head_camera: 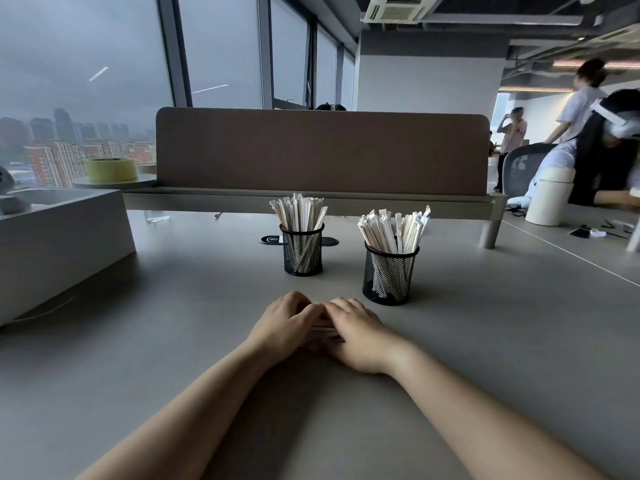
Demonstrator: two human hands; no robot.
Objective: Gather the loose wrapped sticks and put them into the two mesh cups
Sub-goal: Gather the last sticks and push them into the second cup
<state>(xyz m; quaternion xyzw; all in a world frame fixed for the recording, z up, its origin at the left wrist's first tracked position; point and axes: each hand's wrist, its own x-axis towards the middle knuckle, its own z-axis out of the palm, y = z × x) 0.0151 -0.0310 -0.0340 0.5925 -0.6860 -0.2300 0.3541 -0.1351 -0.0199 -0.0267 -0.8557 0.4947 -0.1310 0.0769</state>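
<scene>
a small bundle of wrapped sticks [323, 331] lies on the grey table [485, 341], almost wholly covered by the two hands; only a few pale edges show in the gap between them, so their number cannot be told. the left hand [282, 323] and right hand [356, 332] are cupped together over the bundle, fingertips meeting at the far side, pressing in on it from both sides. whether the fingers curl under the sticks is hidden.

just beyond the right hand stands the near mesh cup [389, 275], black, packed with upright wrapped sticks fanning out at the top. the far mesh cup [303, 251] stands to its left and further back, apart from it, equally full. through the mesh the lower ends are hard to make out.

behind the cups a brown divider panel [322, 152] crosses the desk. a grey box [59, 237] is cut off at the left edge, with a roll of tape [110, 169] beyond it. blurred people sit and stand at the right.
</scene>
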